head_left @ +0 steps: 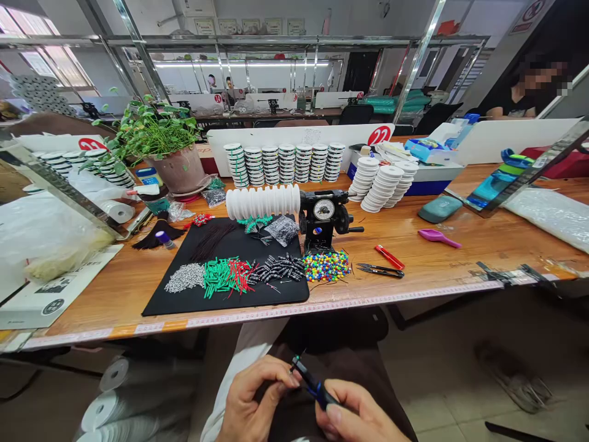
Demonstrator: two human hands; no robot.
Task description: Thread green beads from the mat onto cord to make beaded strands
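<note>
Over my lap, below the table's front edge, my right hand (352, 410) is wrapped round small black pliers with blue on the handles (307, 379). They point up and to the left. A tiny green bit shows at the jaws. My left hand (261, 390) pinches thumb and finger together close beside those jaws; what lies between its fingertips is too small to name. On the table beyond, a black mat (161, 301) bears silver pieces (185, 279), green tubes (219, 276), red tubes (240, 274) and black parts (278, 268).
A black winding device (317, 221) carries a row of white spools (263, 202). Coloured beads (326, 266) lie at its foot, with snips (381, 271) and a red cutter (389, 257) to the right. Behind stand stacked spools (304, 162), and a potted plant (177, 169) at left.
</note>
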